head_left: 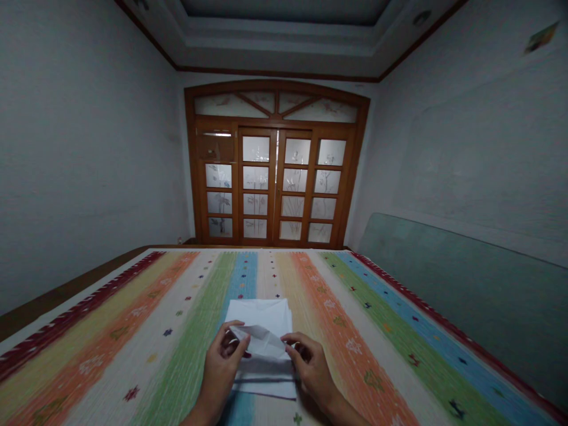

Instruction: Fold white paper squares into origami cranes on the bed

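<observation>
A folded piece of white paper (261, 342) is held up between my two hands, with creases across it. My left hand (223, 362) pinches its left corner between thumb and fingers. At the right corner, my right hand (310, 362) grips it the same way. Beneath and behind it, more white paper (261, 309) lies flat on the striped cloth (195, 331), its lower edge showing between my wrists. How many sheets lie there I cannot tell.
The multicoloured striped cloth covers a wide table (26, 307), whose wooden edge shows at the left. A pale green panel (461, 284) stands along the right side. Wooden doors with glass panes (276, 183) are at the far end, between plain walls.
</observation>
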Tool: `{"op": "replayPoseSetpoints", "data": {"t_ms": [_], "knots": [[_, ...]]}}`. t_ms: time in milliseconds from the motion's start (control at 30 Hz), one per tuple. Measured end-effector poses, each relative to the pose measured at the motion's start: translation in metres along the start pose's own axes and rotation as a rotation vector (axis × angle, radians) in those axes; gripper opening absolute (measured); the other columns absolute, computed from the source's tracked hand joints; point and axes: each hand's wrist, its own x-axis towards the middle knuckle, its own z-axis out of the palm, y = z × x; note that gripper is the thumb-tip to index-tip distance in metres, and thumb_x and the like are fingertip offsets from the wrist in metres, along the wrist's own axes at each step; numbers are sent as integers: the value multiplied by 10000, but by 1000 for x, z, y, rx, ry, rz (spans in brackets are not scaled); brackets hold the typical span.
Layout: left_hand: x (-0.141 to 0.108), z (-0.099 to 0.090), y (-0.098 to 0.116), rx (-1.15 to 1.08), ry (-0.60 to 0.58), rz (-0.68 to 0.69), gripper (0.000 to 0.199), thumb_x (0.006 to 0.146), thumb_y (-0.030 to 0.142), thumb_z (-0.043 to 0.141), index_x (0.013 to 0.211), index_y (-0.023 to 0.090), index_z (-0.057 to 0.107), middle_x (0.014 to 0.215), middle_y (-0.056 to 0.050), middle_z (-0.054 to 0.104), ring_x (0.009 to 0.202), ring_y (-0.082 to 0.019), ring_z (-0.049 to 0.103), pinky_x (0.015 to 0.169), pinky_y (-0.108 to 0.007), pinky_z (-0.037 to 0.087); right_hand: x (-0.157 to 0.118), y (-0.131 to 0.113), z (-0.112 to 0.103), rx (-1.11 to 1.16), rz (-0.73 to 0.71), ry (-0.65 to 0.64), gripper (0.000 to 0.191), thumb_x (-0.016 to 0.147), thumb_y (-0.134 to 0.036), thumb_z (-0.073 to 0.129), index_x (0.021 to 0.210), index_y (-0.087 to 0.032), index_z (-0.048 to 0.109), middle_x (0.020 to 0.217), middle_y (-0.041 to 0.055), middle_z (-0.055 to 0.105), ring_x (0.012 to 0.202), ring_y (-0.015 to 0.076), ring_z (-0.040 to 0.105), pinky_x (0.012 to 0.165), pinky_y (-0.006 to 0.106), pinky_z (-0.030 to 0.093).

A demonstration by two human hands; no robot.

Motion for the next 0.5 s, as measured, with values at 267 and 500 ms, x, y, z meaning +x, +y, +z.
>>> {"op": "replayPoseSetpoints", "data": {"t_ms": [267, 500], "knots": [[11, -14, 8, 152, -227, 1, 375, 656, 434, 794, 931, 201, 689, 721, 36, 555, 621, -171, 595, 532, -252, 511, 0, 0, 1, 76, -52, 101, 164, 819, -303, 691, 920, -192, 756, 850, 67, 686, 755, 215, 658, 660, 280, 515], [14, -19, -1, 291, -618, -57, 497, 686, 431, 779, 1101, 170, 699, 702, 54, 475, 572, -116, 463, 515, -212, 325, 8, 7, 6, 381, 81, 241, 468, 638, -272, 843, 1065, -220, 659, 890, 31, 685, 811, 228, 698, 745, 330, 582]]}}
